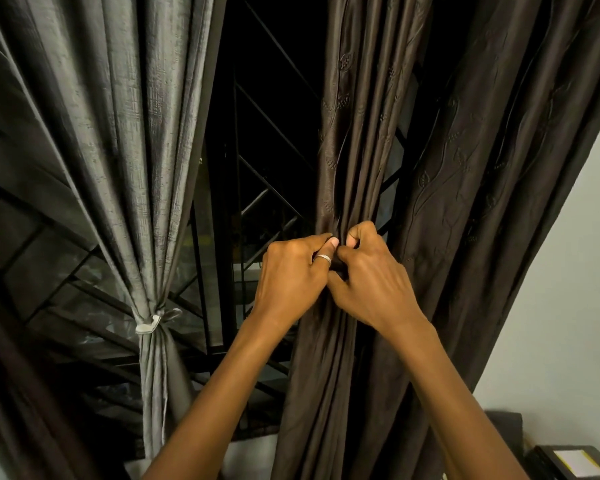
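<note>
The dark brown, leaf-embossed satin curtain (357,140) is being held gathered into a narrow bundle of folds before the black metal window grille (257,188), between the tied grey textured curtain (129,150) and the white wall (568,271). The bundle is being pinched from both sides: the grip of the left hand (290,277) is being pressed on its left edge, that of the right hand (369,282) curled round its right edge.

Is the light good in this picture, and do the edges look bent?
Head view: dim light, blackness behind the window grille; left hand, right hand and brown curtain look sharp; the wide lens slants the grey curtain and wall.
</note>
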The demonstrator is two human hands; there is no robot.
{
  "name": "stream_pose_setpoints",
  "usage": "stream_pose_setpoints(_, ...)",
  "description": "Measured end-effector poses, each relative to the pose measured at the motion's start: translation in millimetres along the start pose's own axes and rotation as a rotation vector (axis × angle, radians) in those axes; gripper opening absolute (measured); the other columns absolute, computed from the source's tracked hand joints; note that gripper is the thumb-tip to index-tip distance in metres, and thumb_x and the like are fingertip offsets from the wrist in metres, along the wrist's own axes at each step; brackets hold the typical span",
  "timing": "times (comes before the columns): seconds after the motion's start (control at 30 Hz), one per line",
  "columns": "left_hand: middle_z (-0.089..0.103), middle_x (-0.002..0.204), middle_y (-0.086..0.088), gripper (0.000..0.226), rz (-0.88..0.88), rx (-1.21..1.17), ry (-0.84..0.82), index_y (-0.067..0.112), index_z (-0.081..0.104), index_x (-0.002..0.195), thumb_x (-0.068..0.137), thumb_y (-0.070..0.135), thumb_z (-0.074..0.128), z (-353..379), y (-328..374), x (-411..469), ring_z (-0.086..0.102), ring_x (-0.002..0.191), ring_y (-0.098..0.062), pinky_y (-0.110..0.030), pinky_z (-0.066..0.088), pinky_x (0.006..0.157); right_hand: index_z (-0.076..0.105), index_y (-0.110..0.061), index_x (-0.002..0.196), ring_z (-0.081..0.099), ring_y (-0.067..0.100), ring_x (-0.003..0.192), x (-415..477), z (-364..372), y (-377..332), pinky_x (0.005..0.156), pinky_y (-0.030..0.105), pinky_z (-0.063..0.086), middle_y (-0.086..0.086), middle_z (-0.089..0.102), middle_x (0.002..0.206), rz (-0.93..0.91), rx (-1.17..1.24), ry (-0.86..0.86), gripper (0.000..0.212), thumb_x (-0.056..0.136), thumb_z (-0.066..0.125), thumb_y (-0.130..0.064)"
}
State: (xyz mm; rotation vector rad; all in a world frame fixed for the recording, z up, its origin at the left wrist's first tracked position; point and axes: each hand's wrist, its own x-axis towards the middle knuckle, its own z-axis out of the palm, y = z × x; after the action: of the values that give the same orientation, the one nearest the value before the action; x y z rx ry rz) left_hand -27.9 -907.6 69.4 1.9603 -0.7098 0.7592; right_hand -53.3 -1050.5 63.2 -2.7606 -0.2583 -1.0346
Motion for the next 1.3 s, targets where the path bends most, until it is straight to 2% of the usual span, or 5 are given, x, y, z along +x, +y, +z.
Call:
stream_pose_setpoints(0.23,0.053,0.052,0.014,0.025,-0.037,0.064,0.039,0.018,0.078,0.090,0.101,0.025,0.057,-3,4,5,0.058,0.056,0.003,-0.007,0.036,0.045,0.055,-0.016,0.127,0.057,0.011,0.101,-22,-6,-5,0.057,0.019,0.047,0.001,0.040,0.131,0.015,0.065,0.129,0.041,0.093,0.069,-0.035)
stream_pose_setpoints(0.43,0.057,0.051,0.012,0.022,-0.068,0.031,0.043,0.017,0.079,0.096,0.100,0.028,0.060,1,9,5,0.058,0.052,0.001,-0.010,0.039,0.045,0.061,-0.014,0.116,0.062,0.014,0.096,-42,3,-8,0.057,0.021,0.053,0.002,0.057,0.114,0.022,-0.030,0.301,0.042,0.086,0.078,-0.039)
stream_pose_setpoints(0.63,0.065,0.056,0.005,0.023,-0.121,-0.036,0.025,0.019,0.078,0.090,0.099,0.033,0.062,4,9,4,0.063,0.049,-0.010,-0.029,0.055,0.051,0.068,-0.010,0.105,0.067,0.014,0.085,-46,16,-10,0.057,0.025,0.055,0.002,0.066,0.103,0.020,0.003,0.449,0.010,0.098,0.068,-0.016)
stream_pose_setpoints(0.83,0.075,0.081,0.009,0.018,-0.308,-0.333,0.073,0.022,0.079,0.104,0.093,0.032,0.070,-1,2,-7,0.069,0.062,-0.004,-0.017,0.055,0.054,0.072,-0.012,0.105,0.066,0.008,0.088,-49,16,-9,0.071,0.027,0.057,-0.003,0.069,0.101,0.073,0.268,0.450,0.010,0.099,0.063,-0.012)
stream_pose_setpoints(1.3,0.074,0.087,0.010,0.018,-0.092,-0.227,0.235,0.017,0.080,0.103,0.089,0.028,0.075,-4,-15,-21,0.071,0.079,-0.006,-0.035,0.062,0.064,0.070,-0.012,0.095,0.065,0.006,0.081,-43,4,-11,0.069,0.023,0.054,-0.006,0.067,0.088,0.181,0.515,0.446,0.007,0.095,0.067,-0.006)
